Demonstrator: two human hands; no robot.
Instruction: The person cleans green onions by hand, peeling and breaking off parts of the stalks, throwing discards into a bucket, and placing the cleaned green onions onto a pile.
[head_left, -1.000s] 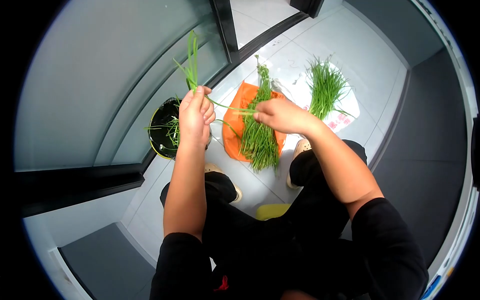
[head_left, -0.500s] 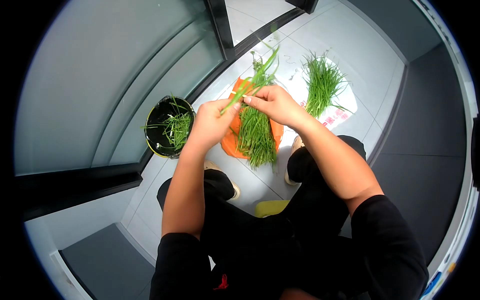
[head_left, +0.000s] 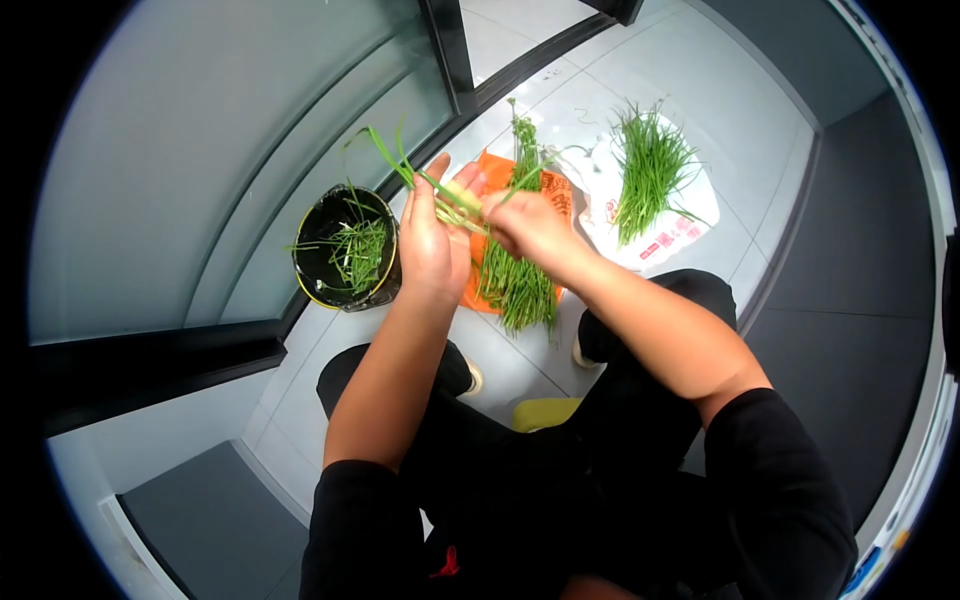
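A few garlic chives [head_left: 390, 152] stretch between my hands above an orange bag [head_left: 482, 290]. My left hand [head_left: 432, 230] is turned palm up, fingers partly stretched, and holds them loosely in the crook of the thumb. The pale stalk ends run to my right hand [head_left: 528, 228], whose fingers are closed and slightly blurred around them. Below my hands, a pile of untrimmed garlic chives [head_left: 515, 290] lies on the orange bag, partly hidden by my right hand. At the right, a neater bunch of garlic chives [head_left: 645, 175] rests on a white plastic bag [head_left: 690, 215].
To the left stands a black bucket [head_left: 310, 265] with a yellow rim line, holding loose green scraps. A frosted glass door [head_left: 250, 130] with a dark frame borders that side. My knees flank the pile, and a yellow-green seat [head_left: 545, 413] shows beneath me.
My left hand has turned palm up and opened its pinch. The held chives have swung from pointing up and right to pointing up and left. My right hand has moved slightly lower.
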